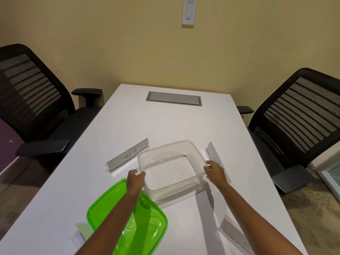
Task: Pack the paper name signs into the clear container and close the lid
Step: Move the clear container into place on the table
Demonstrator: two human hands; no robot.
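A clear plastic container (pixel 171 159) stands open and empty in the middle of the white table. My left hand (pixel 135 179) grips its near-left rim; my right hand (pixel 215 172) holds its right rim. A green translucent lid (pixel 147 223) lies flat on the table at the near left, partly under my left forearm. A paper name sign reading "ZEBRA" (pixel 128 153) stands left of the container. Another name sign (pixel 214 155) stands to the right, partly behind my right hand. A third sign (pixel 237 234) lies near right. A fourth sign (pixel 79 236) peeks out under the lid.
The white table (pixel 165 122) has a grey cable hatch (pixel 173 98) at its far end. Black mesh office chairs stand at the left (pixel 36 100) and at the right (pixel 298 118). A yellow wall with a switch (pixel 189 11) closes the back.
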